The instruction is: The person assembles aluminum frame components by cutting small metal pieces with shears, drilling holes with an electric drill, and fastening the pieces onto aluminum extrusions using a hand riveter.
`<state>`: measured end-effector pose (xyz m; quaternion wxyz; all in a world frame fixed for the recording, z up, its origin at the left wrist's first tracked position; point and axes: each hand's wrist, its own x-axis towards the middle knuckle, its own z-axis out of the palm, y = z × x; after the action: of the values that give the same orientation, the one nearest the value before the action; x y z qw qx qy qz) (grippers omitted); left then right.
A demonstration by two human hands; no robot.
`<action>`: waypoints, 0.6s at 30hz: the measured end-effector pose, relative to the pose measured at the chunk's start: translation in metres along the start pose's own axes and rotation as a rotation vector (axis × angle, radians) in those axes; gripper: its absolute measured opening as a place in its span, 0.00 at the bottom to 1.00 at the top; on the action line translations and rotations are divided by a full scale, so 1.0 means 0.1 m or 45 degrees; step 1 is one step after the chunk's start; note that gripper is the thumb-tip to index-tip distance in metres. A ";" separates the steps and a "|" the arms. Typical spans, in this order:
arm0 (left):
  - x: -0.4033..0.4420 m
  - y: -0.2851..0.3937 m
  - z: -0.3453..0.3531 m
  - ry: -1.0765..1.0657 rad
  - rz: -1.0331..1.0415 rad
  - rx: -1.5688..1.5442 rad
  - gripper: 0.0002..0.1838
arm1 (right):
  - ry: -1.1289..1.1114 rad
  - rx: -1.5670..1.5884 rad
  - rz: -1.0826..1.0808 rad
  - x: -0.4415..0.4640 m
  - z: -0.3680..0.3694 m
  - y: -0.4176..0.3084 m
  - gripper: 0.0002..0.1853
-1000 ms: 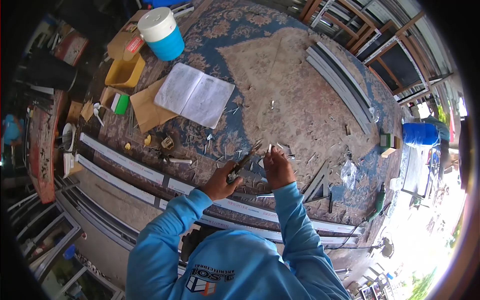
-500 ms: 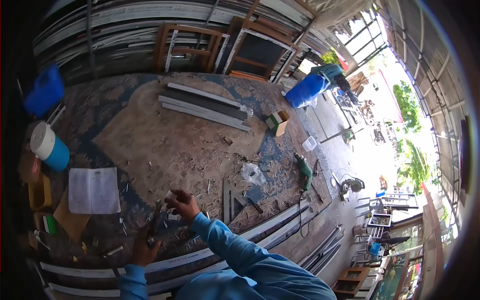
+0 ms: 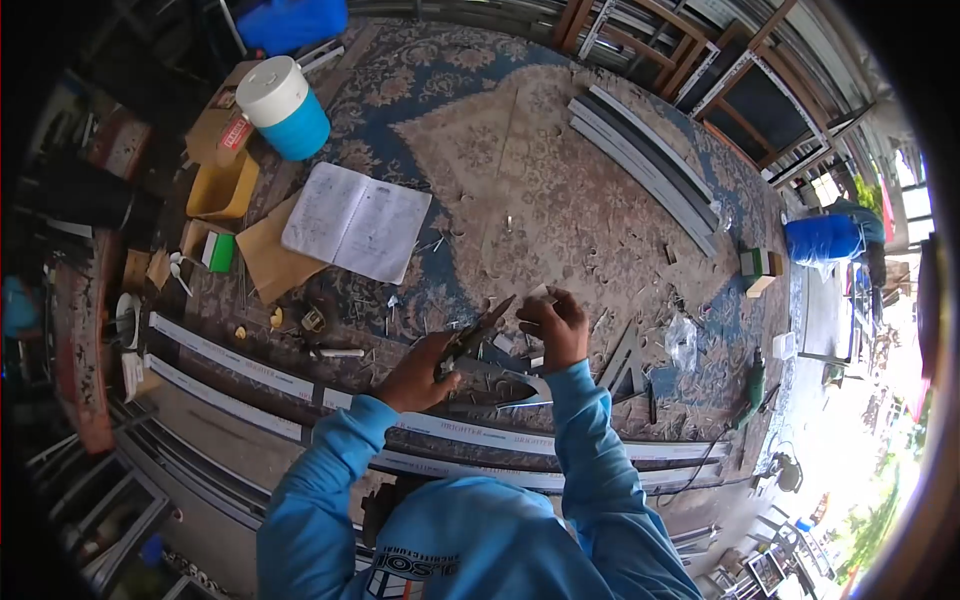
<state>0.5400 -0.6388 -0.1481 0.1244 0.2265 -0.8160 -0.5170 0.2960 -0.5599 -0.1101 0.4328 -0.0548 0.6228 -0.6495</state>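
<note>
My left hand (image 3: 415,373) is closed around a dark hand tool (image 3: 485,328), which looks like snips and points up and to the right. Its exact kind is hard to make out. Just right of the tool's tip, my right hand (image 3: 558,325) pinches a small whitish piece (image 3: 540,292) between thumb and fingers. Beneath both hands lies a worn patterned carpet (image 3: 470,200) strewn with scraps. A metal set square (image 3: 625,365) rests to the right of my right hand.
An open notebook (image 3: 355,222), a water jug (image 3: 285,108) and a yellow bin (image 3: 223,187) are at left. Long wrapped profiles (image 3: 480,432) run across the near side. Grey bars (image 3: 645,165) lie farther off. A green drill (image 3: 750,393) is at right.
The view has swung left, bringing the notebook and jug nearer the middle. Both hands still hold the tool and the small piece, with the piece near the tool's tip.
</note>
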 end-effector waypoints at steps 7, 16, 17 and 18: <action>0.09 -0.12 -0.03 -0.016 0.055 0.052 0.35 | -0.064 -0.060 -0.013 0.14 0.02 0.21 0.18; 0.06 -0.38 0.02 -0.096 -0.250 -0.012 0.41 | -0.114 -0.105 -0.029 0.19 0.05 0.31 0.20; 0.10 -0.27 -0.03 -0.115 -0.320 -0.169 0.41 | -0.153 -0.069 -0.066 0.20 0.03 0.33 0.19; 0.09 -0.30 -0.01 -0.075 -0.319 -0.147 0.40 | -0.169 -0.100 -0.030 0.20 0.05 0.28 0.20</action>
<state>0.5400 -0.6543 -0.1748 0.0478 0.3036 -0.7535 -0.5812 0.3005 -0.5720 -0.1429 0.4631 -0.1219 0.6170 -0.6245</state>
